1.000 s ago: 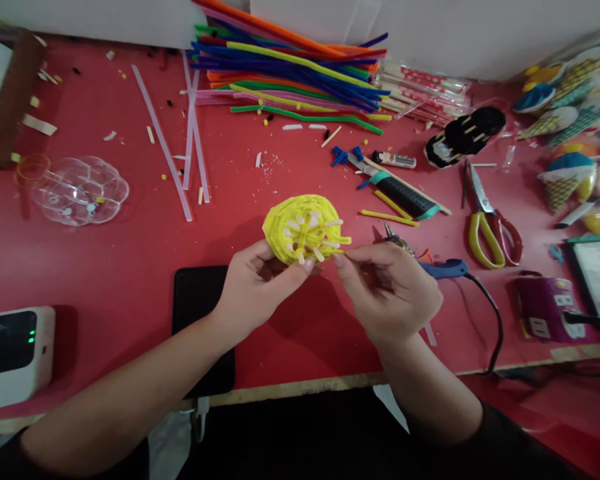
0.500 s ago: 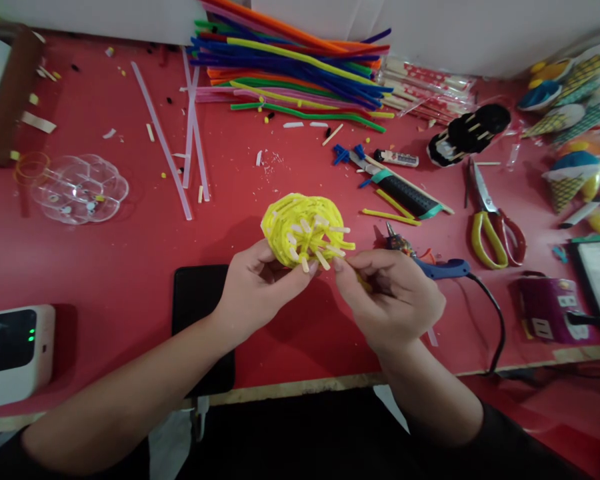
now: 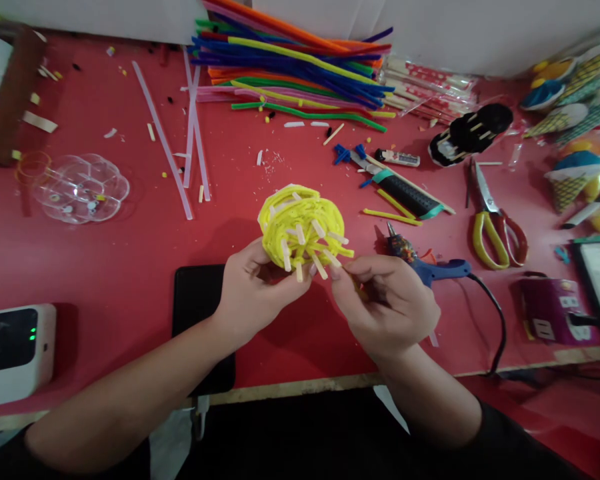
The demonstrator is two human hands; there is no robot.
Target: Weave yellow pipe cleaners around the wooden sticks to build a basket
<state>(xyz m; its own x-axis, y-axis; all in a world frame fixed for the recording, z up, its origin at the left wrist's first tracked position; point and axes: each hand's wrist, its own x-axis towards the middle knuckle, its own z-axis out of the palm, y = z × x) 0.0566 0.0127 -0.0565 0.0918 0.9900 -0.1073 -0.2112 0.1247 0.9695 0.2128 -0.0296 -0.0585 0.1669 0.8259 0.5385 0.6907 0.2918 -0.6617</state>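
Yellow chenille-wound piece point(image 3: 307, 208): held up above the red surface point(image 3: 130, 287), between the fingers of both hands, a rounded coil with loose loops on its face.
Pale wooden sticks point(image 3: 287, 253): poking out of the coil, several with their free ends toward the fingers.
Left hand point(image 3: 253, 290): fingers grasping the coil from its lower left, thumb along the bottom edge.
Right hand point(image 3: 385, 303): thumb and forefinger pinched together at the coil's lower right, apparently on a yellow strand point(image 3: 363, 288), mostly hidden by the hand.
Handling: probably very light, fuzzy rather than slippery, springy where wound; the sticks look stiff but could work loose if knocked.
Best hold: likely the thick outer rim, with light pressure, clear of the stick ends.
Glue gun point(image 3: 443, 269): just right of the right fingers, nozzle pointing away from the person.
Cut yellow pieces point(image 3: 393, 217): beyond the right fingers, lying near a black-and-teal-handled tool point(image 3: 405, 193).
Scissors point(image 3: 489, 205): farther right of the right fingers, blades pointing away.
Black phone point(image 3: 197, 313): left of the left fingers, partly under the forearm.
Pipe-cleaner bundle point(image 3: 295, 63): well beyond both hands' fingers, multicoloured.
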